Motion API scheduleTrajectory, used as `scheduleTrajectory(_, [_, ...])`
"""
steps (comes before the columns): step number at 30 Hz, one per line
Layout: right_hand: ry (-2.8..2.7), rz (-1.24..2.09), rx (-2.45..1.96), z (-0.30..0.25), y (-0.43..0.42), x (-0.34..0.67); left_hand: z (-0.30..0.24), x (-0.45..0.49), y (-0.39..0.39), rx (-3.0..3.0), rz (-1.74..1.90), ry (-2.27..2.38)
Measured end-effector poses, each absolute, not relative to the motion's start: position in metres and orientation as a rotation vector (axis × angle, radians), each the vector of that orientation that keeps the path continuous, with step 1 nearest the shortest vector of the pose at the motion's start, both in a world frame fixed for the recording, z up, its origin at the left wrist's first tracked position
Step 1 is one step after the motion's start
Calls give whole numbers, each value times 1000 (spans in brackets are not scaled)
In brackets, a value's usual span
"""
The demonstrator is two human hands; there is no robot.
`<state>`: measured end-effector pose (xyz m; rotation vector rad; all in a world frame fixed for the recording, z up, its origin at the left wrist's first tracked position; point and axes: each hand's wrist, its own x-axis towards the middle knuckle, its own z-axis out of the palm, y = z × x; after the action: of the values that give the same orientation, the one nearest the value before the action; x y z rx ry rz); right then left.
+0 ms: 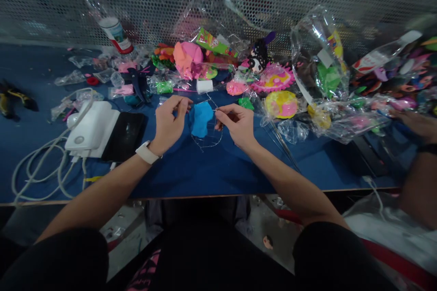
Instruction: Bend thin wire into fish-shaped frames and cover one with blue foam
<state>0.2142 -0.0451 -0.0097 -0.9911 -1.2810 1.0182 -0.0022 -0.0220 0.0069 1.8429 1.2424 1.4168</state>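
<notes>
A thin wire frame, bent into a rounded outline with fine cross wires, is held up over the table's near half. A flat piece of blue modelling clay covers the left and middle part of it. My left hand pinches with thumb and forefinger at the frame's upper left edge, beside the clay. On the other side my right hand has its fingertips closed on the wire, right of the clay. The lower part of the frame shows bare wire.
A white charger with looped cables and a black phone lie left. Clay pieces, including a yellow-pink disc, and plastic wrappers line the back. Metal rods lie right of my hands. Another person's hand rests far right.
</notes>
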Motion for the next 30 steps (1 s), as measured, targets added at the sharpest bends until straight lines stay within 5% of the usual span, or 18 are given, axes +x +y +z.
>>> scheduleTrajectory(30, [-1265, 1033, -880, -7, -52, 208, 4, -9, -22, 2592, 1027, 1378])
